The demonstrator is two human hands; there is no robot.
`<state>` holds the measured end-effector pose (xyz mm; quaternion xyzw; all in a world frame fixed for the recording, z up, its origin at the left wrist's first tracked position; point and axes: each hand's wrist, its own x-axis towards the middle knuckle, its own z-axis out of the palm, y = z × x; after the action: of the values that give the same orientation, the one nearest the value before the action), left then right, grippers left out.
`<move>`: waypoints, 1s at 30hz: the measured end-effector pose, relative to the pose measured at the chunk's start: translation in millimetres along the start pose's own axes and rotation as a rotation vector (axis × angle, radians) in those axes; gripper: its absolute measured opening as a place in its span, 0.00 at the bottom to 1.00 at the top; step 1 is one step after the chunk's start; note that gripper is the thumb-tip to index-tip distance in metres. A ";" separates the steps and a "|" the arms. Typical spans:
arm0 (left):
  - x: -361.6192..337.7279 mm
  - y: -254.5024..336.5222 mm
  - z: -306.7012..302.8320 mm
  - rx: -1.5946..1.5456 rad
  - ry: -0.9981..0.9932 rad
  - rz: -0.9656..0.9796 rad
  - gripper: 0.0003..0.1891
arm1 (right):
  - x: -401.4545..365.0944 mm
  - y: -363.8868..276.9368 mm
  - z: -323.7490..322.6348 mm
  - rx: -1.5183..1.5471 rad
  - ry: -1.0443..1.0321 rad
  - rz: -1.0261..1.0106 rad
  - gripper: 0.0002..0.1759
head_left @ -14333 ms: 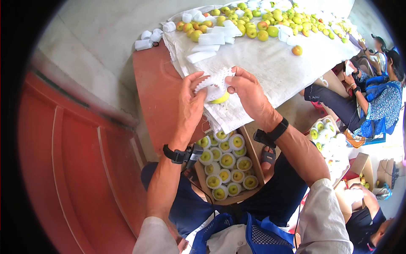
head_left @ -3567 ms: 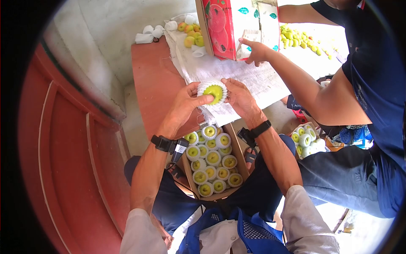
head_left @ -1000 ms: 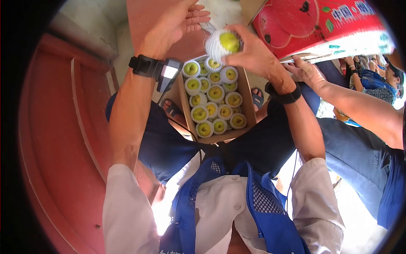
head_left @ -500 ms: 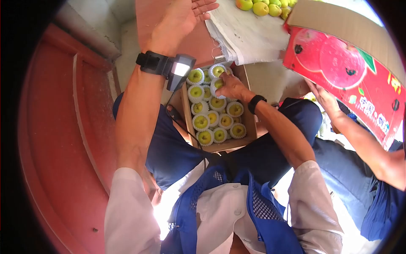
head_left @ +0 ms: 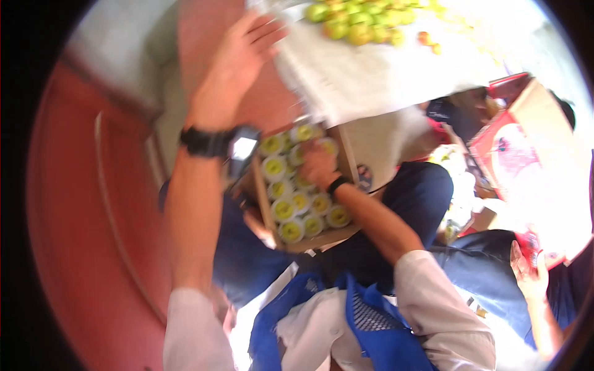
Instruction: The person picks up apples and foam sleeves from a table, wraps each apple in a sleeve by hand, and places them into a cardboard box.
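A cardboard box (head_left: 266, 201) stands between my knees, filled with yellow-green fruit (head_left: 283, 209) in white foam nets. My right hand (head_left: 318, 164) is over the upper part of the box, its fingers bent down on a netted fruit; motion blur hides the exact grip. My left hand (head_left: 244, 52) is raised beyond the box, above a reddish board, with its fingers stretched out and nothing in it. A black strap with a bright-screened device (head_left: 243, 147) is on my left wrist.
Loose green and reddish fruit (head_left: 361, 21) lies on a white cloth (head_left: 371, 80) at the top. At the right a co-worker's hand (head_left: 529, 272) is by a red-printed carton (head_left: 516, 154). More netted fruit (head_left: 458, 179) lies beside my right knee. A red door (head_left: 80, 216) stands left.
The view has shifted, showing more of the loose fruit. My right hand remains at the netted fruit, and my left stays raised. The co-worker's carton has turned and moved right, its brown side showing.
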<state>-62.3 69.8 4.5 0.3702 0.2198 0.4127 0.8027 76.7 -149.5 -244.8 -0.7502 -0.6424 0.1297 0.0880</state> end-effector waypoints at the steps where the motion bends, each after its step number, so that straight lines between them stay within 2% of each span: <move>1: 5.3 -2.6 -8.8 -0.021 -0.021 -0.031 0.21 | 0.9 11.2 30.2 -0.025 0.090 -0.046 0.32; 2: 10.5 -4.0 -11.6 -0.043 0.015 -0.047 0.19 | 2.7 14.3 43.4 -0.026 0.126 -0.058 0.31; 3: 12.5 -1.9 -15.6 -0.017 0.041 -0.072 0.20 | 8.3 14.0 57.5 -0.091 -0.009 0.013 0.30; 4: 12.2 -1.5 -15.3 -0.006 0.059 -0.066 0.21 | 2.0 -2.6 19.1 -0.011 0.014 0.033 0.29; 5: 12.6 -1.1 -15.4 -0.009 0.042 -0.073 0.22 | 0.7 -4.9 12.5 0.023 0.066 0.046 0.30; 7: 9.7 -3.7 -16.3 -0.004 0.029 -0.067 0.22 | -0.6 -12.9 -19.7 0.080 -0.140 0.119 0.36; 9: 6.4 -3.8 -13.1 -0.006 0.015 -0.062 0.21 | -0.8 -20.1 -33.4 0.021 -0.167 0.140 0.39; 11: 21.0 -1.7 -12.9 0.004 0.017 -0.096 0.21 | 4.7 -25.7 -55.7 0.084 -0.137 0.195 0.36; 13: 23.7 -3.6 -12.1 0.025 0.046 -0.097 0.19 | 20.8 -19.4 -21.7 0.071 -0.063 0.188 0.24; 14: 19.8 -3.3 -10.6 0.042 0.081 -0.088 0.19 | 16.0 -16.4 -32.6 0.060 -0.034 0.212 0.24; 16: 9.6 -9.7 -20.9 0.076 0.058 -0.039 0.18 | -1.8 -28.7 -61.4 0.123 -0.004 -0.016 0.12; 17: 12.4 -9.3 -22.7 0.122 0.094 -0.010 0.17 | -6.9 -32.1 -80.9 0.121 0.020 -0.002 0.12; 20: 21.5 -12.0 -39.4 0.156 0.013 0.037 0.17 | -13.4 -37.7 -136.1 0.170 0.114 -0.062 0.08; 22: 14.4 -9.2 -26.6 0.183 0.013 0.045 0.17 | -11.2 -35.4 -180.4 0.236 0.168 -0.071 0.08; 24: 6.7 -3.8 -15.7 0.200 0.023 0.048 0.17 | -14.8 -33.4 -241.0 0.197 0.129 -0.078 0.07; 26: 1.6 -6.5 -6.9 0.197 0.070 0.071 0.15 | -14.3 -24.2 -275.5 0.408 0.343 -0.172 0.10; 28: -1.0 -8.0 0.9 0.187 0.063 0.079 0.14 | -30.4 -27.6 -333.8 0.670 0.276 -0.108 0.12; 30: -5.1 -10.5 13.4 0.184 0.056 0.081 0.13 | -55.6 -36.0 -391.0 0.723 0.448 -0.227 0.16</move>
<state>-51.1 56.0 5.0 0.4394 0.2638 0.4330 0.7415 155.2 -185.1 142.3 -0.6054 -0.5990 0.1701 0.4957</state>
